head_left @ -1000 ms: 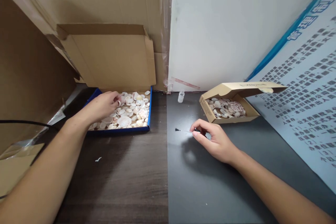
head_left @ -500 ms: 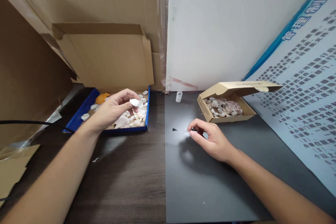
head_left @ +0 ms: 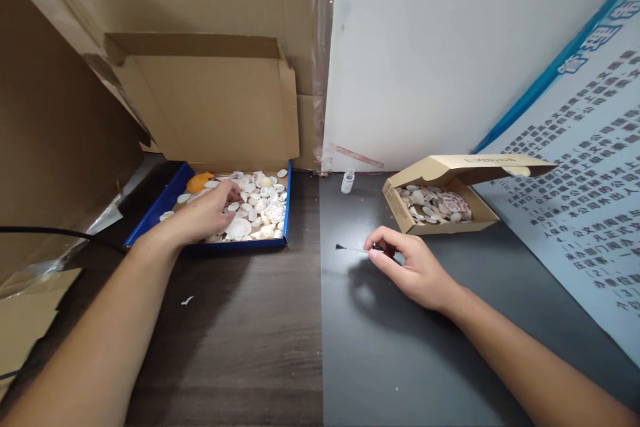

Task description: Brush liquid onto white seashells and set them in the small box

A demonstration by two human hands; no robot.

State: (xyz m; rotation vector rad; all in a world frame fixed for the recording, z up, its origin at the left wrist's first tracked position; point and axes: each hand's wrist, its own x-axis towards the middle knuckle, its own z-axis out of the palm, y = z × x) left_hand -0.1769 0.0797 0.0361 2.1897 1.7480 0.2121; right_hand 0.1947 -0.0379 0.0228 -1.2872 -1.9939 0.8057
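Note:
My left hand is inside the blue-sided cardboard box, low over the seashells. Its thumb and fingers are bent but apart, and I see no shell between them; the fingertips are partly hidden. Held over the grey part of the table, my right hand pinches a small applicator brush by its black cap. The dark bristles point left. Behind this hand stands a small clear bottle with a white label and no cap on it.
A brown cardboard box with its lid partly raised holds more shells at the right. An orange item lies in the blue box. A black cable runs in from the left. A white scrap lies on the dark wood.
My left hand has moved left and down into the shells, and the white shell it pinched is no longer seen in it. The right hand still holds the brush. The view has shifted slightly.

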